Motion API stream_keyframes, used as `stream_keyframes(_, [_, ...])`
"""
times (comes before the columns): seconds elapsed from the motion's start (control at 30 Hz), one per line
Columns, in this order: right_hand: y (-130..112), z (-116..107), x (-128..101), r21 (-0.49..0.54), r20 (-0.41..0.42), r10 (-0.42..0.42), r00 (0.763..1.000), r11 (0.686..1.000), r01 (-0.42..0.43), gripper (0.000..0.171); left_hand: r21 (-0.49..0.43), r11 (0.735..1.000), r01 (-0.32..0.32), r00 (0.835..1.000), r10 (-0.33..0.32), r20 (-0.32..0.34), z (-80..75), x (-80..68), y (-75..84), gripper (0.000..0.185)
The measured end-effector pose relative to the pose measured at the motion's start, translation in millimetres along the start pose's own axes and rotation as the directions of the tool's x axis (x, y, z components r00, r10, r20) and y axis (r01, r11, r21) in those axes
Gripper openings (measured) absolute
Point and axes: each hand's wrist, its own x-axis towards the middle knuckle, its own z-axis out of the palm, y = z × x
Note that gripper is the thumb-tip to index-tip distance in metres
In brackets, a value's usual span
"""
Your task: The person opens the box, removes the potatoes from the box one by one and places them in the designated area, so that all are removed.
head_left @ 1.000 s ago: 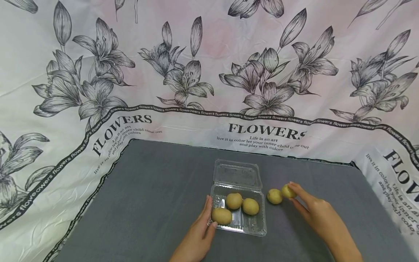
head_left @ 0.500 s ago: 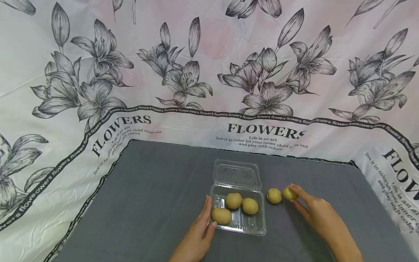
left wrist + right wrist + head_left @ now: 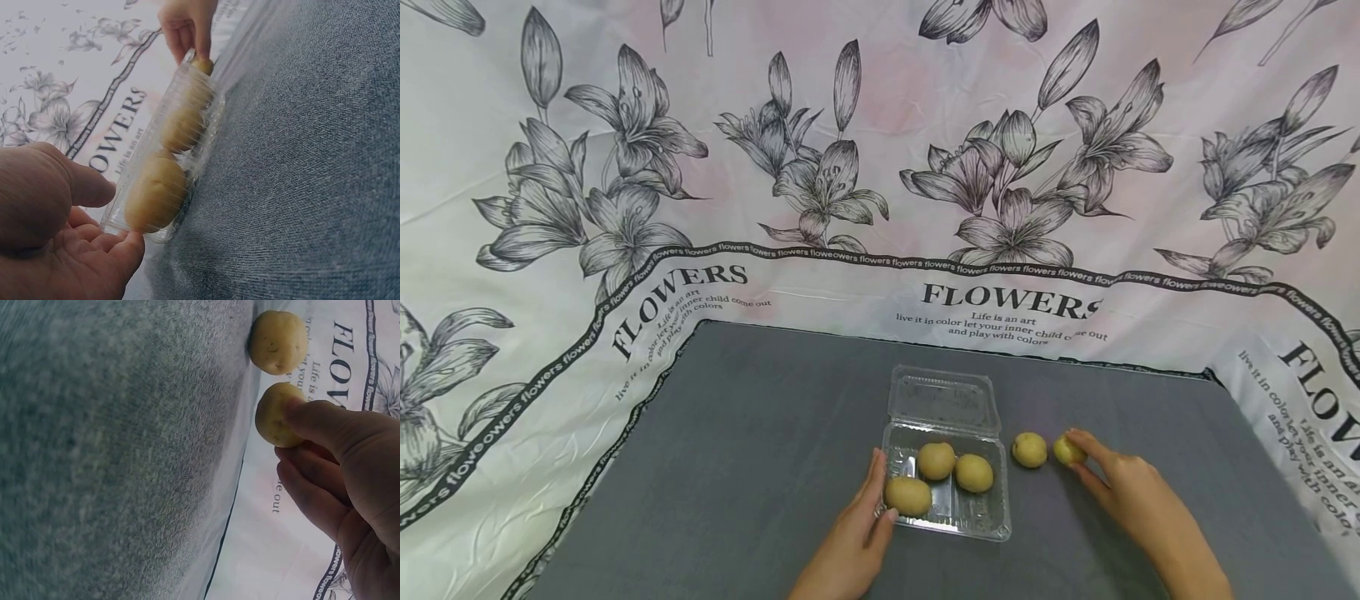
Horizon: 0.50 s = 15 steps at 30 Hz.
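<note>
Held potato [image 3: 1064, 452]: pinched by the right hand, at the right of the loose potato, a small gap between; contact with the counter cannot be told.
Right hand [image 3: 1131, 487]: thumb and fingers pinching the held potato.
Left hand [image 3: 848, 533]: gripping the near left corner of the clear container between thumb and fingers.
Clear container [image 3: 955, 527]: on the counter [image 3: 760, 450], lid [image 3: 943, 400] laid open; three potatoes [image 3: 936, 461] inside.
Loose potato [image 3: 1029, 450]: on the counter, between container and held potato.
</note>
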Motion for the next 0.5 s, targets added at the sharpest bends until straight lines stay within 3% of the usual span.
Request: stream_keyframes(0.5, [1.5, 0.0, -1.1, -0.01, 0.045, 0.029, 0.999, 1.0, -0.028, 0.047, -0.01, 0.999, -0.034, 0.999, 0.034, -0.008, 0.1, -0.2, -1.1, 0.069])
